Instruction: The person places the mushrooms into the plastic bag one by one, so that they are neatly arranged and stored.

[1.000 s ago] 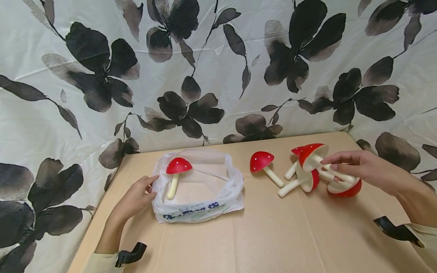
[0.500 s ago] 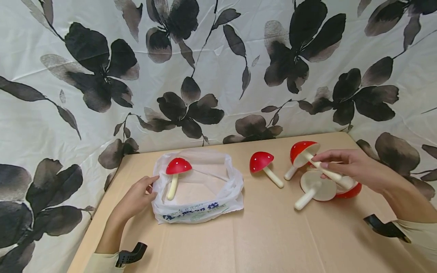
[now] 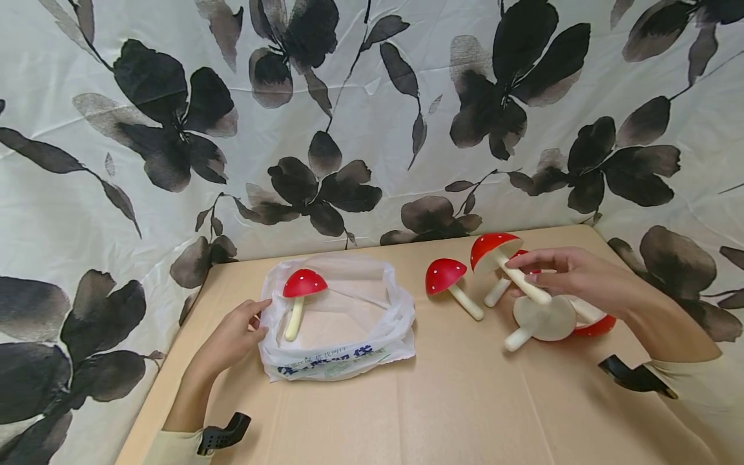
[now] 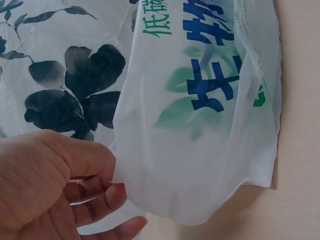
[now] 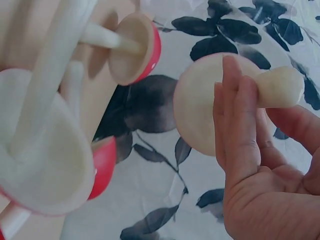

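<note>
My left hand pinches the left edge of a white plastic bag; the left wrist view shows thumb and fingers on the film. The bag's mouth spreads wide, and a red-capped toy mushroom with white dots lies inside. Over the pile on the right, my right hand holds another toy mushroom by its cream stem, cap up and leftward. In the right wrist view the fingers wrap that stem, with its rounded end poking out. Below the hand lies a mushroom with its pale underside up.
Between bag and pile a mushroom lies on its side. Another red cap sits at the pile's right, and a stem shows behind the held one. A floral cloth hangs behind the tan table.
My right hand has lifted the mushroom and carried it leftward off the pile. A mushroom beneath has tipped, its pale underside now facing up. My left hand stays at the bag.
</note>
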A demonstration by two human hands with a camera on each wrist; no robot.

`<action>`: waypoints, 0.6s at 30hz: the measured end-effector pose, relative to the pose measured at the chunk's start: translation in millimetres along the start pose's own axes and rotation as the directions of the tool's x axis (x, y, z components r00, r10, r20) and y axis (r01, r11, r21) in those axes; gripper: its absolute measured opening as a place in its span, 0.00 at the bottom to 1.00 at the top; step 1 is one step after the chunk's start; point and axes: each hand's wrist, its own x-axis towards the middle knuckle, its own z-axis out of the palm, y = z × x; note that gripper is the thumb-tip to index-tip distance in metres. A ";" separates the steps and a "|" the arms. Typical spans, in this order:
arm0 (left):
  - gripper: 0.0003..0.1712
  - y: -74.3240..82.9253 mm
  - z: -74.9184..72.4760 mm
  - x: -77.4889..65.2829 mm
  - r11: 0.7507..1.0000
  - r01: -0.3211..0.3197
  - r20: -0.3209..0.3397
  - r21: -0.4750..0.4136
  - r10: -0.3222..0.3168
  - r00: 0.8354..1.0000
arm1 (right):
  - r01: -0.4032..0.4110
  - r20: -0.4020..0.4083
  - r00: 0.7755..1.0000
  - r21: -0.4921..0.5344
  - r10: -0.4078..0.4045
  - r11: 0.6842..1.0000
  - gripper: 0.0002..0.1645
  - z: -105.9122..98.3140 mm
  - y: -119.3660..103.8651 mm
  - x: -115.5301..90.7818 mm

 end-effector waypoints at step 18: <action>0.30 1.8 -1.8 -1.8 1.000 -0.016 -0.018 0.019 0.016 1.000 | 0.021 0.013 1.000 0.071 -0.022 0.997 0.24 23.1 -31.1 34.1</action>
